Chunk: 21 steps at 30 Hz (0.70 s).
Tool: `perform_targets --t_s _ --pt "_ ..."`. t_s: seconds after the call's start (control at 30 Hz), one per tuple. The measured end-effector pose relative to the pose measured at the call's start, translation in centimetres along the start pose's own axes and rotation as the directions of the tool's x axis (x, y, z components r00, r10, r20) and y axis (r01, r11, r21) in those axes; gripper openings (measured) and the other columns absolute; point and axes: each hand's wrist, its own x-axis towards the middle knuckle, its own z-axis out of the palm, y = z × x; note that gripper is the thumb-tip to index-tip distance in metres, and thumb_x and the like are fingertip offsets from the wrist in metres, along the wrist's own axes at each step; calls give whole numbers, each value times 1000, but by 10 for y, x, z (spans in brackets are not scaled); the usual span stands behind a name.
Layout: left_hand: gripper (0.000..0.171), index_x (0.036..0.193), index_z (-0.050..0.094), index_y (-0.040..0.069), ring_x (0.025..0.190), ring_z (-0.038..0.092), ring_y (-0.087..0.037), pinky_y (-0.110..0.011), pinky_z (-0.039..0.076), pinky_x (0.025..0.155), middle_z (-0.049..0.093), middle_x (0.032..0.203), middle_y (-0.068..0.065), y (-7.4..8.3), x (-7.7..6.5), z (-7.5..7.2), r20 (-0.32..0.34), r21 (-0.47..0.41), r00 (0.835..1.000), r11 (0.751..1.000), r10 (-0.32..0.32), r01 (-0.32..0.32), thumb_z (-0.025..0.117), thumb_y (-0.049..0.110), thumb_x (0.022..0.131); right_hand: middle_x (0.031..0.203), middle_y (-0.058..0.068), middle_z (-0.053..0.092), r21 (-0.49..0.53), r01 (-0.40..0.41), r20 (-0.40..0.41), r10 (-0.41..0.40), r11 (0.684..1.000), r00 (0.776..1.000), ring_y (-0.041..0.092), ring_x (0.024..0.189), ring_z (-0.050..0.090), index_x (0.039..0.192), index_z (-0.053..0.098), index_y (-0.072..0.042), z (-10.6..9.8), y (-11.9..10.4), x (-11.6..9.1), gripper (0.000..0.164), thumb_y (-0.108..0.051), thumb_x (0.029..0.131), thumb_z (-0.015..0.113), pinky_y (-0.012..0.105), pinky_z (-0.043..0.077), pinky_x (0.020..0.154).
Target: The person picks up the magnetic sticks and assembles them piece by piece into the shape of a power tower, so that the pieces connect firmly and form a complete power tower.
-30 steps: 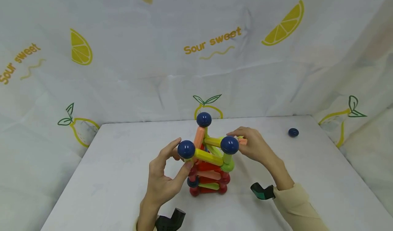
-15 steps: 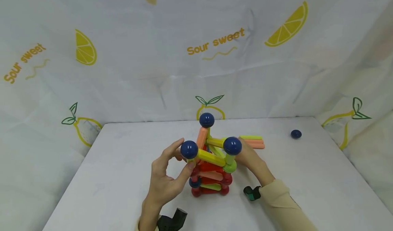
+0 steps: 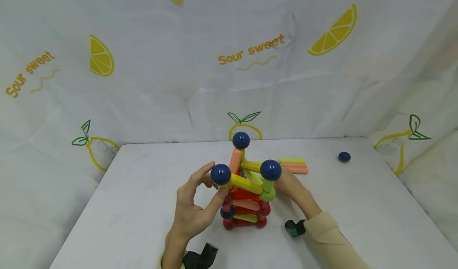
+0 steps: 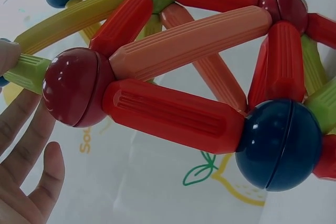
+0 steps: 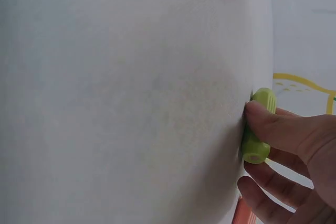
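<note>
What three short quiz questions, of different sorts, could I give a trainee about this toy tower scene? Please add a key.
1. True or false: the loose blue ball touches the tower.
2. What does the right hand pinch against the table? A) a green rod B) a red ball C) a blue ball
3. How many dark blue balls sit at the tower's top level?

Key: 1 false, it lies apart at the far right; 2 A; 3 three.
</note>
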Motion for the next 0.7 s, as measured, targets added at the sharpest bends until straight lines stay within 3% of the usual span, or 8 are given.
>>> perform_targets --t_s 0.17,0.3,0.47,0.53,0.6,0.7 --pt "63 141 56 4 81 62 -15 -26 52 78 75 97 -8 0 0 -1 16 0 1000 1000 -7 7 77 -1 82 85 4 65 6 60 -12 -60 998 998 17 79 55 97 68 -4 -8 7 -7 8 -5 90 71 44 56 82" --pt "73 144 53 6 84 61 -13 -27 52 78 74 98 -6 -1 0 -2 73 -1 996 999 -48 49 84 4 79 86 4 68 39 94 -51 -92 995 994 20 85 62 96 72 -6 -26 5 -13 8 -3 88 73 47 58 83" --pt "85 147 47 14 91 61 -10 -27 54 79 72 108 0 -2 -1 -1 201 36 966 987 -163 159 91 15 75 98 9 73 66 150 -180 -136 986 974 21 91 65 114 76 -3 -61 -16 -22 24 -6 90 76 36 61 79" --pt "82 145 47 16 92 62 -9 -27 56 79 71 109 2 -1 -1 1 241 30 948 978 -205 204 91 16 76 103 9 73 90 200 -263 -170 976 950 18 92 65 119 74 -3 -78 -33 -28 30 -6 89 76 26 60 80" --pt "78 143 48 17 91 65 -8 -28 59 80 71 110 2 0 -1 2 260 5 937 971 -232 239 90 15 78 105 5 73 132 272 -354 -211 953 911 12 93 64 121 73 -4 -95 -55 -35 33 -2 88 76 17 56 82" --pt "72 140 50 16 84 68 -9 -29 61 79 71 109 0 0 0 2 260 -41 936 966 -238 257 88 12 79 106 -3 73 214 425 -470 -289 879 834 6 92 63 119 74 -4 -117 -90 -48 37 8 85 76 12 53 83"
